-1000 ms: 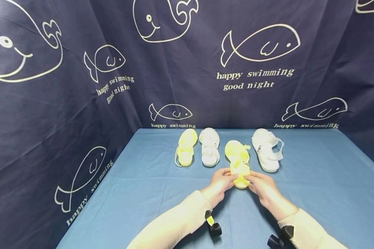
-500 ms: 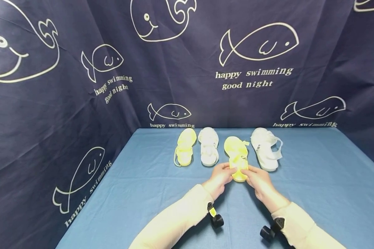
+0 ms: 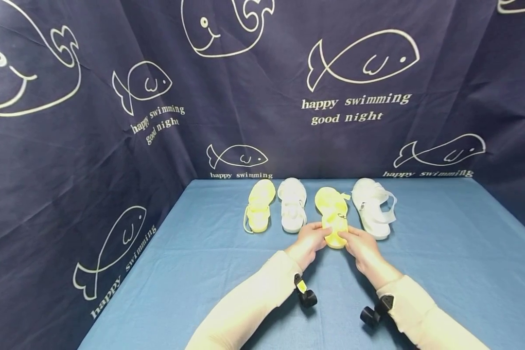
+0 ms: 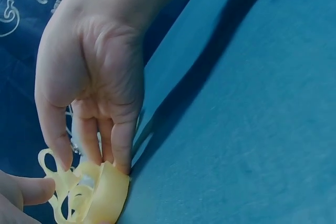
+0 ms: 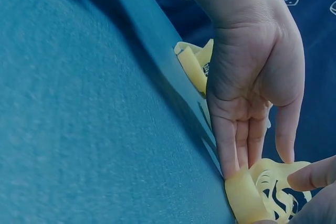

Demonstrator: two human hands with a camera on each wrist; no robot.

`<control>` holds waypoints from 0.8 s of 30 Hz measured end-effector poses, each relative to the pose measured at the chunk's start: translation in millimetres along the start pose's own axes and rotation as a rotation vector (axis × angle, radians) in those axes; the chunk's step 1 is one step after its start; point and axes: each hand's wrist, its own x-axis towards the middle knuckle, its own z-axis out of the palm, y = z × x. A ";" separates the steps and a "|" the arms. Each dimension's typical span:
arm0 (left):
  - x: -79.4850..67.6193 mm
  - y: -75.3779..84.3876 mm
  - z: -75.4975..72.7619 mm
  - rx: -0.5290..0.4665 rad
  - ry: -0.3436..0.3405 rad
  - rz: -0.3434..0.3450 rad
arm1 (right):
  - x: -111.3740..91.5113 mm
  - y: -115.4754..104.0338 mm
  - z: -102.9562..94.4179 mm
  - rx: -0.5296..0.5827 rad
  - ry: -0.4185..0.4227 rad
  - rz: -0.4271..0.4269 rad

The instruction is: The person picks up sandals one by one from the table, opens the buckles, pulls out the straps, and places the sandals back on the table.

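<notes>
Both hands grip one yellow sandal (image 3: 331, 201) by its heel end, its toe pointing to the back wall. My left hand (image 3: 309, 244) holds the heel's left side, thumb on top; my right hand (image 3: 364, 249) has the right side in the same way. In the left wrist view the sandal's thick heel (image 4: 111, 192) sits low over the blue cloth, with the cutout straps above it. The right wrist view shows the heel (image 5: 244, 198) between fingers and thumb. A white sandal (image 3: 292, 194) lies to its left, another white sandal (image 3: 366, 206) to its right.
A second yellow sandal (image 3: 262, 193) lies farthest left in the row, its strap out to the side. Blue cloth (image 3: 192, 272) covers the table. A dark curtain (image 3: 253, 97) with fish drawings rises at the back and left.
Both hands have moved the yellow sandal away from the person, toward the back wall, bringing it closer in line with the other sandals. Those have stayed in place.
</notes>
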 end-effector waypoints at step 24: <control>22.4 7.9 7.7 -0.001 0.029 -0.013 | 23.1 -11.7 6.4 0.025 0.032 0.072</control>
